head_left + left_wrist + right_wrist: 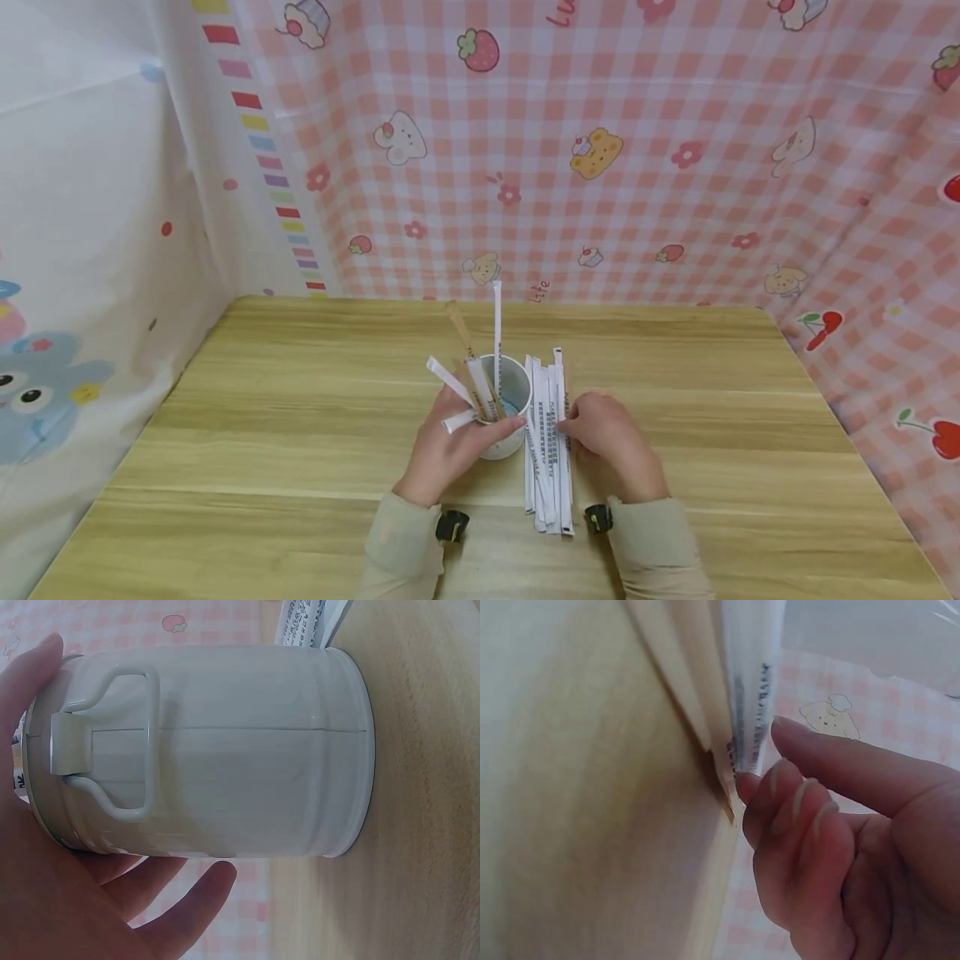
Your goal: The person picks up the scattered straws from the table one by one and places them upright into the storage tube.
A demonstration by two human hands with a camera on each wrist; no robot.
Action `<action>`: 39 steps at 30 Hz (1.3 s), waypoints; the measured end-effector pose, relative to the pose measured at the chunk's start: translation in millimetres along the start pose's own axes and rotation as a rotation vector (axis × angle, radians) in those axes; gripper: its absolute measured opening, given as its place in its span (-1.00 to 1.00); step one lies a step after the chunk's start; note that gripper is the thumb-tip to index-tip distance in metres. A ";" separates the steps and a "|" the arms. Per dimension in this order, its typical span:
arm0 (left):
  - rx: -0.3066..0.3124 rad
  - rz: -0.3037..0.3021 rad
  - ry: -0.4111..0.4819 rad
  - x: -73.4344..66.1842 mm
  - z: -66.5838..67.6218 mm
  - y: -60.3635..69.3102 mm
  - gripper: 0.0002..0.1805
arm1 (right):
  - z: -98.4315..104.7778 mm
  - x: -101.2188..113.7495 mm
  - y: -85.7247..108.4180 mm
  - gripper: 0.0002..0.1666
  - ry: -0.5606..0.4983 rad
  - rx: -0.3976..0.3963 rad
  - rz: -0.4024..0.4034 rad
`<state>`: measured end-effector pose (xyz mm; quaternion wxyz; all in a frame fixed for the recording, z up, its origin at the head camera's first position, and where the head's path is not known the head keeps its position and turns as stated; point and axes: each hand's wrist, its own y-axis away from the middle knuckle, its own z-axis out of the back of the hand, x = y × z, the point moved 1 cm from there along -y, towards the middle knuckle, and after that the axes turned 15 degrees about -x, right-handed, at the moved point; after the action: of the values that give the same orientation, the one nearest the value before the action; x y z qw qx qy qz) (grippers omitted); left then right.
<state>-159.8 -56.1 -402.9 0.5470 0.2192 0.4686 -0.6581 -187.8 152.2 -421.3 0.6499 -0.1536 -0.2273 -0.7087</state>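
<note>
A white metal can (225, 750) with a wire side handle stands on the table. My left hand (448, 442) grips it near the rim, thumb across the front and fingers round the far side. Several long slim paper packets (497, 333), white and brown, stick up from the can at different slants. To its right lies a bundle of white printed packets (546, 450), roughly side by side. My right hand (606, 429), fingers curled, pinches at the bundle's right edge. In the right wrist view, its fingertips touch the edge of a white packet (754, 675); the exact hold is partly hidden.
The wood-grain table (262, 442) reaches back to a pink checked cloth (465, 167) hung behind it. A white printed cloth (97, 208) hangs at the left. A dark band with a small device (452, 526) is worn on each wrist.
</note>
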 end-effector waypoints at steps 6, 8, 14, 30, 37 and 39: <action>-0.008 -0.024 0.016 0.5 -0.6 0.1 -0.25 | -2.9 -0.2 0.1 -0.73 0.028 0.012 0.021; -0.012 -0.031 0.010 0.7 -0.7 0.0 -0.26 | -2.6 -0.2 0.5 -0.71 0.043 0.015 0.029; -0.016 -0.035 -0.006 0.7 -0.1 -0.5 -0.25 | -2.0 -1.0 1.0 -0.70 0.067 0.025 0.034; 0.008 -0.017 0.023 1.2 -1.1 -0.8 -0.27 | 7.9 -1.7 2.3 -0.79 -0.036 -0.003 -0.014; 0.003 -0.013 0.043 1.0 -1.1 -1.0 -0.25 | 19.6 1.3 3.2 -0.75 -0.025 -0.079 0.017; 0.000 -0.010 0.045 0.8 -1.3 -1.0 -0.24 | 27.2 5.0 5.4 -0.77 -0.027 -0.138 0.040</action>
<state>-161.3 -55.4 -403.7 0.5328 0.2318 0.4819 -0.6559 -185.0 161.9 -394.9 0.6487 -0.2119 -0.1836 -0.7075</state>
